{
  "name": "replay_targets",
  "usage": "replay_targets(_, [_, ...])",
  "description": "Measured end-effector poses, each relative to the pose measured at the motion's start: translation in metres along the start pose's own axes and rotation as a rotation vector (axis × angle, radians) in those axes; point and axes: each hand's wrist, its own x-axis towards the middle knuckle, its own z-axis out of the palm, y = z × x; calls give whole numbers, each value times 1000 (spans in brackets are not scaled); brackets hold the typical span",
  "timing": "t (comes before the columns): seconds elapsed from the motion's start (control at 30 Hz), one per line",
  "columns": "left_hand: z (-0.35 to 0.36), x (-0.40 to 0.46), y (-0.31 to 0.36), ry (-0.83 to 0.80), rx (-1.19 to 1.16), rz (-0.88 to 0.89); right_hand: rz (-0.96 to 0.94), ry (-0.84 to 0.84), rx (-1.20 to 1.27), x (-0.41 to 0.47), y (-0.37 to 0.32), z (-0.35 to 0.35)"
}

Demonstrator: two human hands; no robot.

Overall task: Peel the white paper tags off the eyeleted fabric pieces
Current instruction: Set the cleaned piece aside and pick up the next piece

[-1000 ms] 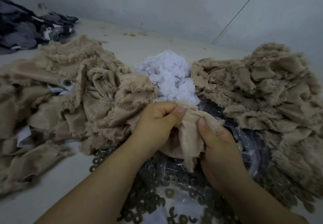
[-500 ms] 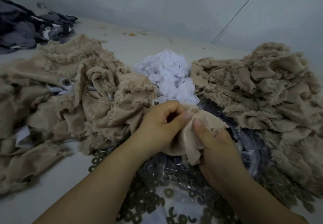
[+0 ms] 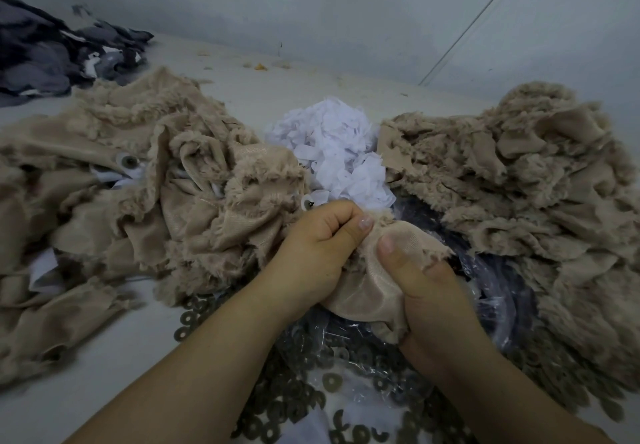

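Both hands hold one beige fuzzy fabric piece (image 3: 370,288) low in the middle. My left hand (image 3: 318,246) is curled, thumb pinching the piece's top edge. My right hand (image 3: 426,291) grips the piece from the right, thumb pressed on its smooth back. No white tag shows on this piece; its fuzzy side is mostly hidden. A heap of white paper tags (image 3: 339,153) lies just beyond my hands. On the left pile of beige pieces (image 3: 145,184) an eyelet with a white tag (image 3: 129,161) shows.
A second pile of beige pieces (image 3: 519,180) fills the right. Under my hands a clear plastic bag (image 3: 491,291) and many loose metal rings (image 3: 298,391) cover the table. Dark grey cloth (image 3: 48,52) lies far left. A wall stands close behind.
My hands have drawn closer together and bunched the fabric piece. The right thumb slid up toward the left thumb, and the hanging flap got gathered in.
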Motion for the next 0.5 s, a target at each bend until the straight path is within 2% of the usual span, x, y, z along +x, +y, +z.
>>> replay_targets(0.27, [2,0,1,4,-101,-37,99,29,105,4,1,2])
replay_targets(0.5, [3,0,0,15,-52,-21,158,-5,135,2,-1,2])
